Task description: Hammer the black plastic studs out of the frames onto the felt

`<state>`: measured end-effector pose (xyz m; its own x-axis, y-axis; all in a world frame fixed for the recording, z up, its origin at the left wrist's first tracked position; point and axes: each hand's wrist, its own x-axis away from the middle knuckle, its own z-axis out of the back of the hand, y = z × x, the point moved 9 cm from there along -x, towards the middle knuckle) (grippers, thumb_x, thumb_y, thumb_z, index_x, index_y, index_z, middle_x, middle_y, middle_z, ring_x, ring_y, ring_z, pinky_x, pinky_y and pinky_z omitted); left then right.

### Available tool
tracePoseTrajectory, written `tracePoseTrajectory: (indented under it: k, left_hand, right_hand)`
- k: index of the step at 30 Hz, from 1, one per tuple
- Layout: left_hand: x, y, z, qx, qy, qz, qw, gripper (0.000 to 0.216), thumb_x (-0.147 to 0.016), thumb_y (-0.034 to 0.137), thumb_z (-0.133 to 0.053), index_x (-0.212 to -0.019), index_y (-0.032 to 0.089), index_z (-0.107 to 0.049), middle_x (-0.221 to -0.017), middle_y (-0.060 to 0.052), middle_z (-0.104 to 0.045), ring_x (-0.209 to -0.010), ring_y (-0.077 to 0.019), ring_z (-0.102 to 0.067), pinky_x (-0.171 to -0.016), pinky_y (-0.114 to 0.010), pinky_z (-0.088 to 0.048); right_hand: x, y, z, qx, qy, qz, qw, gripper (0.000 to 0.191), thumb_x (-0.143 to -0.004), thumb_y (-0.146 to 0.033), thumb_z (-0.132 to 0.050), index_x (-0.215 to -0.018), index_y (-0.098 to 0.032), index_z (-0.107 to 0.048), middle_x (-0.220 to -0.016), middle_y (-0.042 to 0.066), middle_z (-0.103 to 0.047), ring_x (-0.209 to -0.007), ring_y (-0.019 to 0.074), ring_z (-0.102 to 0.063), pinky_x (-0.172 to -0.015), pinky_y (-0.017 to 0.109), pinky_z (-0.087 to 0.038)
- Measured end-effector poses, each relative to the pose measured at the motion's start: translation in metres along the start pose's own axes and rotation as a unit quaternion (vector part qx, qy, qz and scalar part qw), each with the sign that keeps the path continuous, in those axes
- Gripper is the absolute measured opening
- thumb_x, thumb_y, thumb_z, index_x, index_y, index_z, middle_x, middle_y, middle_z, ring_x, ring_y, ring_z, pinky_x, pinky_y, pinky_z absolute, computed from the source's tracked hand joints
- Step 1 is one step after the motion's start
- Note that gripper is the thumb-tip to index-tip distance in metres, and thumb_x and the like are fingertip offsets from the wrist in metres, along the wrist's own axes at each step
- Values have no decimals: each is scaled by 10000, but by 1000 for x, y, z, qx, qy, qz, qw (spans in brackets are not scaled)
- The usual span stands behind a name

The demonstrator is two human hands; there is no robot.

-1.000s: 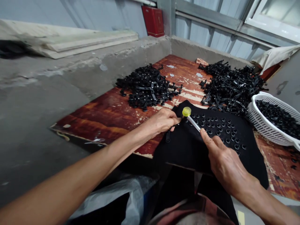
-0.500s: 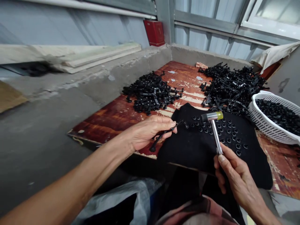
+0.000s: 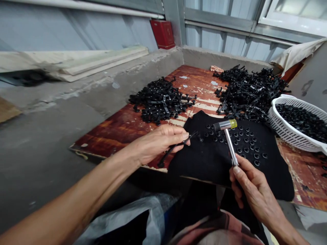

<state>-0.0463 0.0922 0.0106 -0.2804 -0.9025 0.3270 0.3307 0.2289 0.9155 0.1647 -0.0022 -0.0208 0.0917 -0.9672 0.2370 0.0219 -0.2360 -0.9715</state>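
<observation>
My left hand (image 3: 155, 142) pinches a thin black plastic strip (image 3: 175, 148) and holds it over the left edge of a black cloth (image 3: 204, 160). Several small black round caps (image 3: 242, 144) lie in rows on that cloth. My right hand (image 3: 251, 189) grips the metal handle of a small hammer (image 3: 228, 136) with a yellow-tipped head, raised just above the caps. The cloth lies on a worn red wooden board (image 3: 122, 131).
Two heaps of black plastic parts sit on the board: a smaller heap (image 3: 160, 100) at the middle and a larger heap (image 3: 249, 90) at the back right. A white basket (image 3: 291, 131) of black caps stands at the right. A concrete ledge (image 3: 63, 105) runs along the left.
A second ago the hammer head rested by my left hand at the cloth's edge. It has since lifted and swung right over the caps. My left hand raised the strip off the cloth.
</observation>
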Motion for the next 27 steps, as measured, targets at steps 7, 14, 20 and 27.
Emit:
tracePoseTrajectory:
  k: [7,14,20,27]
  left_hand:
    - [17,28,-46,-315,-79,-181,928,248,-836,388,-554,-733,240,-724,-643,-5,-642,-679,-172,-552,-690,-264,-389]
    - [23,40,-61,-341,-51,-227,911,218,-831,371,-563,-734,251,-716,-697,-20,-656,-755,-205,-564,-828,-352,-377]
    - [23,14,-14,-116,228,-143,956,755,-593,453,-771,-1244,202,-480,-1244,-124,-561,-974,-247,-591,-774,-371,-503]
    - [6,-24,-41,165,-18,109,980,494,-552,432,-847,-854,164,-564,-680,19,-604,-467,-81,-493,-403,-204,-353]
  right_hand:
    - [-11,-19,-13,33,-12,38,999,208,-946,-410,-553,-1008,-214,-522,-613,-106,-438,-392,50,-363,-335,146,-331]
    - [-25,-36,-31,18,-5,91,996,109,-889,-308,-574,-900,-223,-507,-642,-101,-414,-367,35,-310,-311,170,-263]
    - [-30,-35,-30,6,29,110,994,88,-897,-268,-555,-872,-237,-476,-707,-78,-434,-398,42,-328,-322,181,-278]
    - [-36,-35,-31,13,38,119,992,88,-886,-271,-572,-885,-233,-492,-714,-69,-444,-423,49,-321,-328,180,-248]
